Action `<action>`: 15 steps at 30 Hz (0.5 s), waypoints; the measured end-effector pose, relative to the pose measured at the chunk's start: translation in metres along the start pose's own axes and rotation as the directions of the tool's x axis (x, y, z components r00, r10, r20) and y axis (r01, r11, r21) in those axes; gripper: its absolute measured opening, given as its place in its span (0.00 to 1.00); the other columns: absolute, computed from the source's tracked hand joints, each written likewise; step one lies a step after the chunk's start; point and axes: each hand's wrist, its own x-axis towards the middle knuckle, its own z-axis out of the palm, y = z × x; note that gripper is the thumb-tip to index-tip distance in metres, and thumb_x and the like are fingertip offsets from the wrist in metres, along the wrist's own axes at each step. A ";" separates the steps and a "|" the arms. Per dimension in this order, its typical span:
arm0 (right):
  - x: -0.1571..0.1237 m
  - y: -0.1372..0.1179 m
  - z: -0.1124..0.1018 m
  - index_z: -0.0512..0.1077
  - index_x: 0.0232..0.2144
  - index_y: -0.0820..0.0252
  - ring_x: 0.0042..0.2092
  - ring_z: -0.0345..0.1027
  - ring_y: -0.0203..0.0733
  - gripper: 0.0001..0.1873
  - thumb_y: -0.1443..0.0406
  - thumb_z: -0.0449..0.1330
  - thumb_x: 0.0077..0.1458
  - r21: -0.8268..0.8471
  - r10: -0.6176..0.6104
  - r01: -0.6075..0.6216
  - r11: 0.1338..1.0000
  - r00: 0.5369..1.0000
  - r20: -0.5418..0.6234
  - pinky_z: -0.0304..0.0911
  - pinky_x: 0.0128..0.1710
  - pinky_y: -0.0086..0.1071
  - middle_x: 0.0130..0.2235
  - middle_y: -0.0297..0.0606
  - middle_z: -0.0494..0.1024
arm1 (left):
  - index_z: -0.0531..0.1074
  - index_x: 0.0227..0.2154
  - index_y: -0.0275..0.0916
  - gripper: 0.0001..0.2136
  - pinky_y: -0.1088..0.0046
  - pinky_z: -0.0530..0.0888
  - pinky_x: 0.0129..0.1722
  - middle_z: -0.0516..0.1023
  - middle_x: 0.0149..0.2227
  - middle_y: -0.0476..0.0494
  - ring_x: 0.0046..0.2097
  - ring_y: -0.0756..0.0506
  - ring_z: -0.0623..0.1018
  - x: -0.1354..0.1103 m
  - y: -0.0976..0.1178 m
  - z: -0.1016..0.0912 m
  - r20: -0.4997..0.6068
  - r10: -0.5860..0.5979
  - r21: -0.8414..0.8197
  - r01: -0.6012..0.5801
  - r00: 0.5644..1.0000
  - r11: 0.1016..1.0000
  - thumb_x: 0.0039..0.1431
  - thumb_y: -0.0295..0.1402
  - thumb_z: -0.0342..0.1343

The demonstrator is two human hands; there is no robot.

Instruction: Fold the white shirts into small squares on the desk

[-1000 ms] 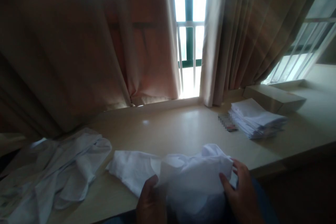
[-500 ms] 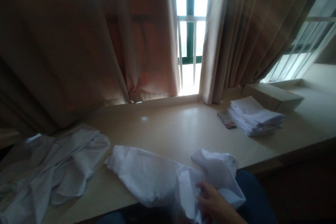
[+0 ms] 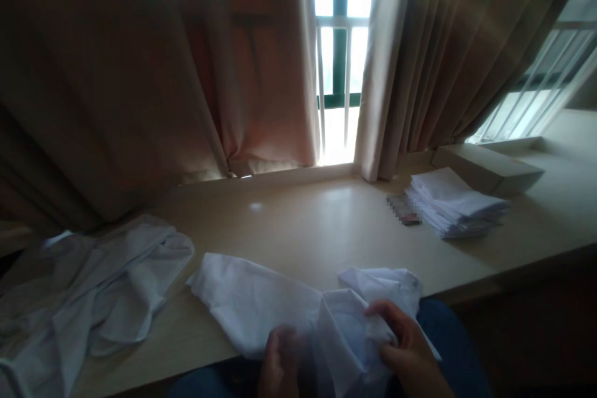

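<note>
A white collared shirt (image 3: pixel 261 305) lies across the front edge of the table and hangs down toward my lap. Its collar (image 3: pixel 338 336) stands up at the bottom centre, with a sleeve-like part spread to each side. My right hand (image 3: pixel 405 342) pinches the cloth at the right of the collar between thumb and fingers. Just left of the collar is my left hand (image 3: pixel 282 357), raised by the shirt's edge; its fingers are smeared by motion, so I cannot make out whether they touch the cloth.
Loose white clothes (image 3: pixel 112 286) lie heaped at the left of the table (image 3: pixel 298 217). A folded white stack (image 3: pixel 454 199) sits at the right, beside a small blurred-out item (image 3: pixel 403 208) and a pale box (image 3: pixel 489 168). Curtains (image 3: pixel 265 74) hang behind.
My left hand has come into view from below, left of the collar. My right hand has moved slightly right and up, and the collar now stands more open.
</note>
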 end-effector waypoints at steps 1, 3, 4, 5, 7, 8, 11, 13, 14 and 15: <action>-0.003 -0.007 0.002 0.70 0.35 0.59 0.24 0.55 0.31 0.21 0.71 0.55 0.32 -0.017 -0.010 0.011 1.000 1.000 0.030 0.47 0.23 0.24 0.28 0.30 0.71 | 0.70 0.38 0.40 0.27 0.68 0.73 0.37 0.77 0.36 0.43 0.37 0.42 0.76 0.007 0.006 0.003 0.047 0.019 0.034 -0.021 0.999 0.999 0.46 0.58 0.56; -0.008 -0.022 0.005 0.70 0.34 0.59 0.25 0.54 0.32 0.20 0.71 0.55 0.33 -0.074 -0.037 0.044 0.996 0.995 0.096 0.47 0.24 0.24 0.26 0.29 0.69 | 0.69 0.43 0.39 0.28 0.68 0.73 0.38 0.77 0.40 0.41 0.38 0.42 0.77 0.016 0.016 0.012 0.188 0.046 0.129 -0.071 0.981 0.989 0.45 0.54 0.58; -0.010 -0.029 0.006 0.71 0.34 0.59 0.25 0.54 0.32 0.19 0.71 0.55 0.33 -0.117 -0.055 0.070 0.991 0.990 0.128 0.47 0.24 0.25 0.25 0.29 0.68 | 0.68 0.46 0.38 0.29 0.68 0.72 0.38 0.76 0.40 0.41 0.38 0.42 0.77 0.019 0.019 0.017 0.244 0.048 0.184 -0.095 0.968 0.978 0.46 0.53 0.58; -0.012 -0.036 0.007 0.71 0.33 0.59 0.26 0.54 0.32 0.19 0.71 0.55 0.33 -0.168 -0.072 0.100 0.981 0.984 0.162 0.48 0.25 0.25 0.25 0.28 0.67 | 0.68 0.48 0.38 0.30 0.68 0.72 0.38 0.76 0.38 0.42 0.37 0.43 0.76 0.021 0.021 0.022 0.284 0.043 0.244 -0.116 0.958 0.963 0.47 0.53 0.58; -0.016 -0.048 0.009 0.72 0.33 0.59 0.26 0.54 0.33 0.17 0.72 0.56 0.35 -0.266 -0.092 0.154 0.952 0.968 0.232 0.49 0.26 0.25 0.25 0.28 0.65 | 0.69 0.48 0.37 0.28 0.69 0.70 0.36 0.76 0.32 0.45 0.34 0.44 0.75 0.026 0.022 0.032 0.339 0.044 0.346 -0.168 0.940 0.923 0.49 0.51 0.57; -0.017 -0.053 0.009 0.72 0.33 0.59 0.26 0.54 0.33 0.16 0.71 0.56 0.36 -0.301 -0.088 0.168 0.939 0.961 0.263 0.49 0.26 0.25 0.25 0.28 0.65 | 0.71 0.45 0.37 0.25 0.70 0.69 0.34 0.75 0.30 0.46 0.33 0.44 0.75 0.028 0.022 0.035 0.367 0.051 0.376 -0.198 0.929 0.905 0.50 0.51 0.56; -0.013 -0.060 0.011 0.72 0.34 0.58 0.25 0.52 0.32 0.13 0.68 0.60 0.39 -0.360 -0.073 0.179 0.916 0.955 0.289 0.47 0.24 0.26 0.23 0.27 0.63 | 0.75 0.29 0.39 0.16 0.73 0.66 0.30 0.74 0.25 0.48 0.29 0.46 0.73 0.038 0.029 0.038 0.426 0.089 0.391 -0.272 0.900 0.879 0.52 0.48 0.54; -0.003 -0.060 0.011 0.72 0.35 0.58 0.25 0.53 0.32 0.13 0.65 0.61 0.42 -0.417 -0.119 0.216 0.883 0.962 0.245 0.47 0.24 0.26 0.23 0.27 0.64 | 0.74 0.23 0.40 0.14 0.74 0.65 0.29 0.73 0.22 0.49 0.28 0.47 0.72 0.047 0.041 0.033 0.371 0.135 0.402 -0.290 0.919 0.869 0.53 0.45 0.53; 0.006 -0.061 0.011 0.73 0.36 0.57 0.25 0.54 0.33 0.13 0.65 0.60 0.44 -0.477 -0.163 0.249 0.843 0.963 0.214 0.48 0.24 0.26 0.23 0.28 0.64 | 0.73 0.23 0.40 0.13 0.75 0.64 0.28 0.72 0.21 0.50 0.27 0.47 0.71 0.053 0.050 0.029 0.322 0.164 0.424 -0.297 0.932 0.856 0.53 0.44 0.53; 0.015 -0.062 0.011 0.73 0.38 0.57 0.25 0.56 0.34 0.13 0.65 0.59 0.46 -0.560 -0.216 0.283 0.779 0.959 0.185 0.49 0.26 0.27 0.23 0.28 0.64 | 0.74 0.25 0.41 0.12 0.75 0.64 0.29 0.72 0.21 0.51 0.27 0.48 0.71 0.058 0.060 0.025 0.274 0.207 0.454 -0.316 0.939 0.833 0.54 0.43 0.52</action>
